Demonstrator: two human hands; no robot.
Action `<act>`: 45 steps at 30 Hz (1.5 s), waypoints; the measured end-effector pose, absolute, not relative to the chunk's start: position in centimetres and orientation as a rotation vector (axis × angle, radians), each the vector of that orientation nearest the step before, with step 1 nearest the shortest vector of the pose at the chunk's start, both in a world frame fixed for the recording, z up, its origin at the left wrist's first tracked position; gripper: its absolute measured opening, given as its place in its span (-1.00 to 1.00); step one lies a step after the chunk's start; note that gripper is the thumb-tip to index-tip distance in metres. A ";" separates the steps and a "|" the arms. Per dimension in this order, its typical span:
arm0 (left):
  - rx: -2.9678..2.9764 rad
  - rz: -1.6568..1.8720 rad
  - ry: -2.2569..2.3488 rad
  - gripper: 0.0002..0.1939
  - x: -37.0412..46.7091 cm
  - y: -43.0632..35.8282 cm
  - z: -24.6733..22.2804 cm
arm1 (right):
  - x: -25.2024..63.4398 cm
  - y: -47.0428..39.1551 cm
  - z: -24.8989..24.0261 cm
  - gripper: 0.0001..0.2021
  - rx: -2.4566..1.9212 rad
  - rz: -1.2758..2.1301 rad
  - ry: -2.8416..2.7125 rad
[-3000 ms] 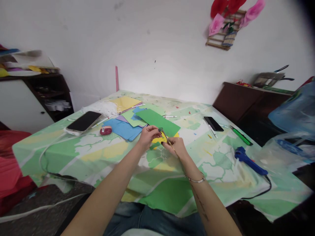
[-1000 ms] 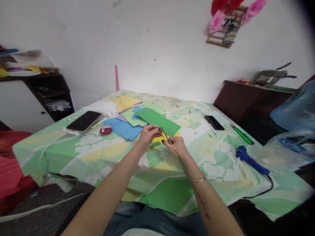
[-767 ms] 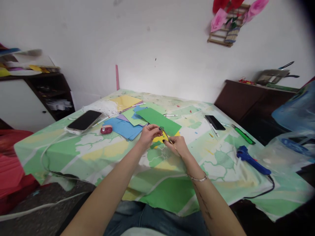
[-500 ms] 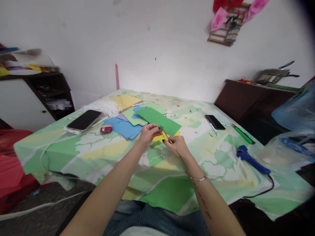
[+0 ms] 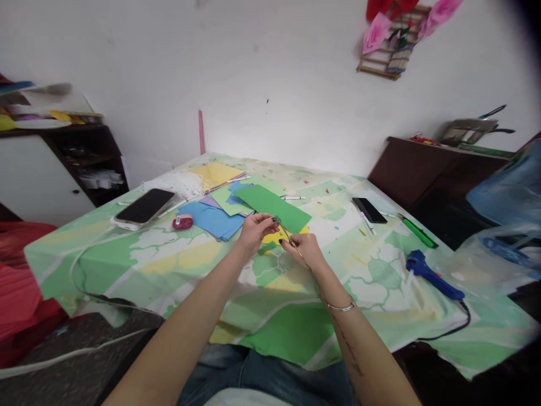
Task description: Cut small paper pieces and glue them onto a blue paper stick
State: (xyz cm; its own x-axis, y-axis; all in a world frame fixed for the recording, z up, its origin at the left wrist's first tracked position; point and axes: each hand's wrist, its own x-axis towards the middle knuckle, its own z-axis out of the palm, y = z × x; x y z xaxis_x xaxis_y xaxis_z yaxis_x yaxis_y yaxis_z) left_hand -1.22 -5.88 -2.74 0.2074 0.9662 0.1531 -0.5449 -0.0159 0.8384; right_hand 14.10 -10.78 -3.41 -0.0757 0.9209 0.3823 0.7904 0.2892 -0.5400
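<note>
you sit at a table point(image 5: 186, 299) under a green, white and yellow cloth. at the left, the cabinet point(image 5: 40, 175) has an open compartment holding white papers point(image 5: 100, 180); its door hides the rest. on the right-hand cabinet point(image 5: 416, 169) stands a metal pot point(image 5: 465, 133), its contents out of sight. at the table's right edge, a clear plastic bag point(image 5: 459, 265) lies against a blue item point(image 5: 502, 251); you cannot tell whether that item is inside. the red bag point(image 5: 25, 276) at the lower left shows nothing of what it may contain.

your right hand point(image 5: 303, 249) grips a slender metal tool point(image 5: 285, 232), thumb on the near side. the tool is in front of you, over the yellow paper point(image 5: 271, 235) near the middle of the table. its long axis runs obliquely: the tip points away from you and leftward, to the fingertips of your left hand point(image 5: 255, 231), while the other end runs back along your right palm toward the wrist. your left hand is closed at thumb and fingertips on a tiny dark-green piece point(image 5: 277, 219), its outline too small to make out.

beyond both hands, the green sheet point(image 5: 274, 206) lies with its length slanting from far left to near right, partly over the light-green paper point(image 5: 226, 202).
</note>
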 end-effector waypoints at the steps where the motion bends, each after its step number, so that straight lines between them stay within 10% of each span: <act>1: 0.950 1.308 0.570 -0.83 -1.2 -5.9 -2.8 | 14.1 -10.8 -3.4 -0.56 -1.532 0.249 -1.890; 45: 0.917 1.311 0.597 -0.80 -1.3 -5.9 -2.7 | 14.4 -10.7 -3.2 -0.54 -1.513 0.261 -1.929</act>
